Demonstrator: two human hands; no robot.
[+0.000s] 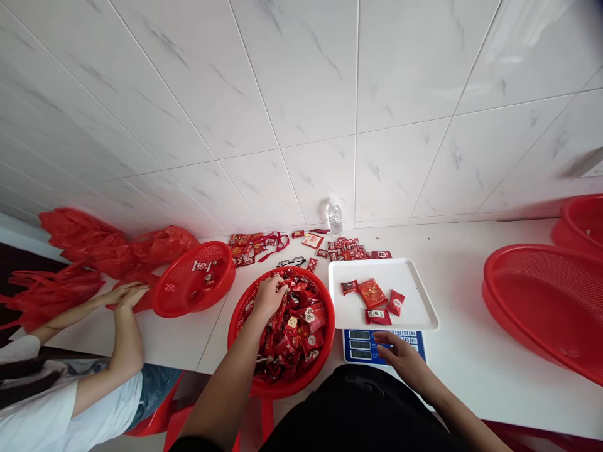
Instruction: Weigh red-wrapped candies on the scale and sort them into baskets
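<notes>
Room: white marble-look wall tiles stood behind a long white table (471,351), with a water bottle (335,218) at twelve o'clock against the wall.
Left hand: the left hand (269,295) was curled down into the red basket (325,351) of red wrapped candies (294,333), fingers closed around a few at its eleven o'clock edge — exactly how many, I could not tell.
Right hand: the right hand (400,355) lay open and flat on the blue panel of the scale (362,345), grasping nothing.
Tray: a white tray (414,301) sat on the scale, holding four red packets (372,293) near its middle.
Neighbour: at nine o'clock another person's hands (123,295) pressed on red bags (70,251) beside a second red basket (188,282).
Risk: weight from the palm resting on the scale could have thrown the reading off; the tray overhung the scale, so a knock might have tipped it.
Risk, basket: it jutted past the table's near edge — a hard tug inside could have spilled it.
Writing: wrappers carried gold and white marks, too small to read; the scale's displays looked blank.
</notes>
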